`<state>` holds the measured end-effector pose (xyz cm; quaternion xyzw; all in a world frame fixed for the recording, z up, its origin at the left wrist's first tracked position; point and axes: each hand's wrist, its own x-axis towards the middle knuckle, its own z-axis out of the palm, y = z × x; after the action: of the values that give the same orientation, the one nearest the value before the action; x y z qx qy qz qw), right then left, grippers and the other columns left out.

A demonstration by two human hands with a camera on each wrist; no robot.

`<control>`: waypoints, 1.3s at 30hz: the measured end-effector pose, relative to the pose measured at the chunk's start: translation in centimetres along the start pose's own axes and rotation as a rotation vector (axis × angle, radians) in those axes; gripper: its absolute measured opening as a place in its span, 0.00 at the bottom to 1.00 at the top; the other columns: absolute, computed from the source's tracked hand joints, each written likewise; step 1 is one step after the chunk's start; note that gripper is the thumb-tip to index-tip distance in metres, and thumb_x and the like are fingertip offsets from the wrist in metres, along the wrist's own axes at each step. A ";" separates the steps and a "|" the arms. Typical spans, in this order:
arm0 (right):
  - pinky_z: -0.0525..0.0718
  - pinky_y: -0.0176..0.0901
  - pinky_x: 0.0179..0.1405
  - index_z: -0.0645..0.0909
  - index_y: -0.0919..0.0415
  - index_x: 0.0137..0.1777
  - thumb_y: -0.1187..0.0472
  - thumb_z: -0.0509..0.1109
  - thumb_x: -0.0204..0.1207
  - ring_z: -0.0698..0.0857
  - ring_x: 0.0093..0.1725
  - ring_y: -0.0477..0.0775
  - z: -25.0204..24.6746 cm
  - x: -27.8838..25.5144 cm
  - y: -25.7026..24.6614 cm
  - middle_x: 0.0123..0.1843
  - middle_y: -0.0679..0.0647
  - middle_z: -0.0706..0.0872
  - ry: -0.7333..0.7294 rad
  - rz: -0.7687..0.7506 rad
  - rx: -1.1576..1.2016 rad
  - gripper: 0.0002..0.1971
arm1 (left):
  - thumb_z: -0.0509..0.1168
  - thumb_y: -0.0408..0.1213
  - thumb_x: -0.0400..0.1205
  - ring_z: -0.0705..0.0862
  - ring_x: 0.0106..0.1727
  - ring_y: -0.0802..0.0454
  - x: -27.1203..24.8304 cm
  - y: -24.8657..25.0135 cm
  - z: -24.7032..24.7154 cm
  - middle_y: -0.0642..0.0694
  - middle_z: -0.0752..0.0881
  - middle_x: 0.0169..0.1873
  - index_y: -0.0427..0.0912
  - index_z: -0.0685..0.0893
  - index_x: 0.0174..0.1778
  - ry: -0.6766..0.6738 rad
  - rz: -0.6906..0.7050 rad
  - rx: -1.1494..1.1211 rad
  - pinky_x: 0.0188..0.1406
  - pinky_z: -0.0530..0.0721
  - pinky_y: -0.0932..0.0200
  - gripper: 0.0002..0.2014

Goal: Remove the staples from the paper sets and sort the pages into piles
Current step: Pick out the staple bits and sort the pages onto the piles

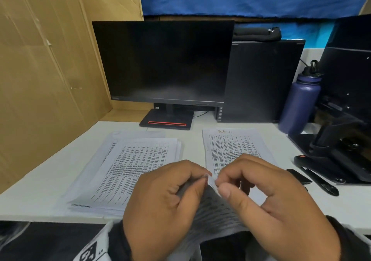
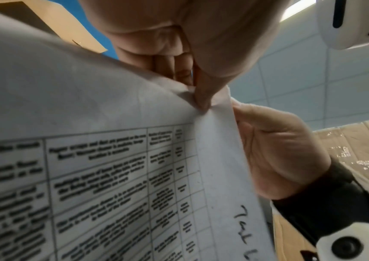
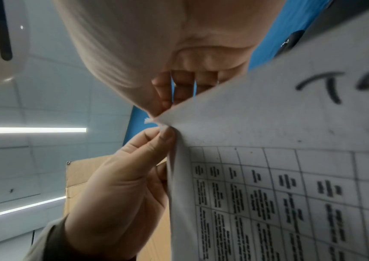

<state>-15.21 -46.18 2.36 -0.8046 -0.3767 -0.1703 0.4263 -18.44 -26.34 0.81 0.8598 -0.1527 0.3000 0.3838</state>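
A stapled paper set [image 1: 212,210] with printed tables hangs over the desk's front edge, its top corner raised between both hands. My left hand [image 1: 205,177] pinches that corner from the left, thumb [image 2: 201,98] pressed on the sheet [image 2: 112,114]. My right hand [image 1: 217,183] pinches the same corner from the right, and its fingers [image 3: 163,98] lie behind the page [image 3: 268,132]. The corner tip [image 3: 149,121] looks frayed. No staple shows in any view. Two flat paper piles lie on the desk: a thick left pile [image 1: 136,166] and a thin right pile [image 1: 230,146] with a handwritten heading.
A dark monitor [image 1: 164,60] stands behind the piles, with cardboard [image 1: 40,80] on the left. At the right are a purple bottle [image 1: 299,104], black equipment [image 1: 345,120] and a long black tool [image 1: 319,182] lying on the white desk [image 1: 40,180].
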 end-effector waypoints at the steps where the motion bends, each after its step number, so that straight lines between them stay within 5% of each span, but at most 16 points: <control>1: 0.80 0.33 0.37 0.82 0.39 0.47 0.45 0.68 0.75 0.85 0.44 0.48 0.0 0.0 -0.1 0.41 0.44 0.85 -0.012 0.027 -0.016 0.03 | 0.73 0.41 0.80 0.88 0.39 0.64 0.0 0.0 0.0 0.64 0.90 0.37 0.58 0.91 0.45 -0.009 0.017 0.016 0.35 0.81 0.73 0.05; 6: 0.79 0.29 0.32 0.82 0.38 0.48 0.47 0.76 0.73 0.85 0.46 0.48 0.1 -0.2 -0.3 0.43 0.43 0.86 -0.047 0.093 -0.051 0.07 | 0.71 0.44 0.82 0.88 0.40 0.64 -0.2 -0.1 0.3 0.64 0.89 0.38 0.58 0.90 0.47 -0.048 0.030 0.058 0.34 0.83 0.64 0.04; 9: 0.82 0.33 0.36 0.83 0.40 0.44 0.49 0.78 0.72 0.86 0.45 0.46 0.0 0.0 -0.2 0.43 0.42 0.86 -0.061 0.098 -0.064 0.05 | 0.67 0.48 0.82 0.87 0.38 0.63 -0.3 -0.2 0.3 0.62 0.89 0.36 0.58 0.89 0.46 -0.061 0.027 0.078 0.33 0.83 0.63 0.06; 15: 0.82 0.31 0.39 0.84 0.41 0.46 0.41 0.73 0.70 0.86 0.47 0.47 0.3 -0.1 -0.2 0.45 0.42 0.87 -0.043 0.075 -0.011 0.08 | 0.66 0.48 0.82 0.87 0.38 0.62 -0.1 -0.1 0.1 0.61 0.88 0.35 0.56 0.87 0.43 -0.052 -0.017 0.052 0.35 0.84 0.59 0.06; 20: 0.80 0.32 0.35 0.83 0.44 0.42 0.54 0.74 0.75 0.85 0.41 0.44 0.8 0.1 0.7 0.40 0.42 0.86 0.058 0.033 -0.116 0.03 | 0.72 0.46 0.80 0.88 0.34 0.62 0.5 0.2 -0.1 0.55 0.91 0.33 0.55 0.93 0.46 -0.186 -0.200 -0.203 0.35 0.86 0.61 0.05; 25: 0.82 0.34 0.39 0.86 0.44 0.46 0.57 0.79 0.74 0.87 0.41 0.40 1.4 -0.3 2.0 0.40 0.37 0.88 0.175 0.049 -0.187 0.06 | 0.70 0.45 0.79 0.88 0.40 0.48 1.2 -0.8 -0.1 0.35 0.94 0.42 0.45 0.95 0.50 -0.407 -0.456 -0.518 0.45 0.89 0.44 0.11; 28: 0.86 0.42 0.43 0.89 0.47 0.46 0.53 0.75 0.74 0.89 0.45 0.38 1.9 -0.3 1.9 0.44 0.36 0.91 0.270 -0.043 -0.272 0.03 | 0.71 0.41 0.77 0.88 0.40 0.49 1.2 -1.0 0.0 0.38 0.93 0.42 0.39 0.95 0.51 -0.394 -0.600 -0.744 0.39 0.88 0.58 0.13; 32: 0.86 0.48 0.52 0.93 0.56 0.42 0.55 0.74 0.77 0.87 0.54 0.45 2.1 -0.4 1.8 0.55 0.47 0.91 0.382 -0.182 -0.387 0.08 | 0.73 0.44 0.75 0.90 0.39 0.46 1.3 -1.1 0.1 0.35 0.92 0.43 0.37 0.95 0.50 -0.385 -0.682 -0.888 0.39 0.89 0.58 0.15; 39: 0.81 0.56 0.37 0.92 0.64 0.38 0.65 0.76 0.75 0.83 0.39 0.60 2.5 -0.6 1.8 0.44 0.57 0.85 0.413 -0.282 -0.477 0.06 | 0.73 0.43 0.74 0.89 0.33 0.51 1.6 -0.6 -0.1 0.43 0.92 0.35 0.43 0.95 0.39 -0.393 -0.708 -0.996 0.34 0.88 0.60 0.08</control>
<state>-14.31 -45.05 -0.43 -0.7703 -0.3396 -0.4699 0.2656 -16.92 -25.95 1.53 0.6160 -0.0480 -0.1152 0.7778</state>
